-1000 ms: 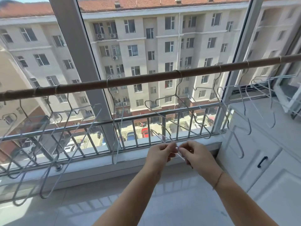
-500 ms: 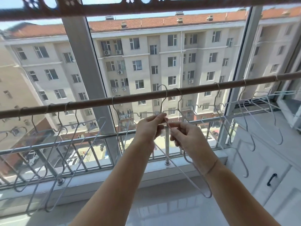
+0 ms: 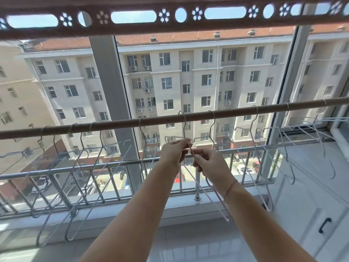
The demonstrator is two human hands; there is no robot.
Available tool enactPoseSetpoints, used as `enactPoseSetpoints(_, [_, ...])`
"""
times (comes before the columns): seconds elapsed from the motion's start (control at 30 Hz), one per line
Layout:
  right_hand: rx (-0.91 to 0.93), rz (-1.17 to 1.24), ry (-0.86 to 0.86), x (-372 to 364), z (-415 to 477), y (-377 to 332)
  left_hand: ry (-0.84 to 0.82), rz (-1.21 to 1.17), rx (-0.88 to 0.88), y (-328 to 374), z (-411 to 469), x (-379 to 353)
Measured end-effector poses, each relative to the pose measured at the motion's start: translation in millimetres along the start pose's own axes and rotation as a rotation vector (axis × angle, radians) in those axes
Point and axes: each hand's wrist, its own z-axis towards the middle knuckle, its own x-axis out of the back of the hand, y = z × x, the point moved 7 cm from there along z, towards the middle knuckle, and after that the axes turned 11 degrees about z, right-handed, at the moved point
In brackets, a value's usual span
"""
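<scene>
A thin white wire hanger (image 3: 211, 197) is held up at the brown clothes pole (image 3: 170, 119), its hook curving over the pole. My left hand (image 3: 174, 151) pinches the hanger's neck just under the hook. My right hand (image 3: 209, 163) grips the wire a little lower and to the right; the hanger's body slants down past my right wrist. Several more wire hangers (image 3: 90, 178) hang along the pole to the left and right.
A metal railing (image 3: 105, 167) and a big window stand behind the pole, with a white sill (image 3: 113, 212) below. A brown perforated rail (image 3: 170, 16) crosses overhead. White cabinets with a black handle (image 3: 324, 225) fill the right side. Glossy tiled floor lies underneath.
Both hands rose from railing height up to the pole with the hanger. Its hook now sits over the pole. The view tilted upward, bringing the overhead rail into sight.
</scene>
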Motion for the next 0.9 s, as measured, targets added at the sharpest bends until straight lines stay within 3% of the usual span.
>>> enactPoseSetpoints(0.3, [0.017, -0.028, -0.034, -1, 4, 4, 0.012, 0.021, 0.025, -10, 4, 1])
enactPoseSetpoints(0.6, [0.314, -0.252, 0.044, -15, -17, -42, 0.112, 0.042, -0.068, -3, -24, 49])
enactPoseSetpoints(0.77, [0.384, -0.158, -0.075, -69, -44, -63, 0.177, 0.036, -0.189, 21, -52, 97])
enactPoseSetpoints(0.9, [0.325, -0.068, -0.189, -120, -58, -62, 0.305, 0.04, -0.324, 42, -68, 159])
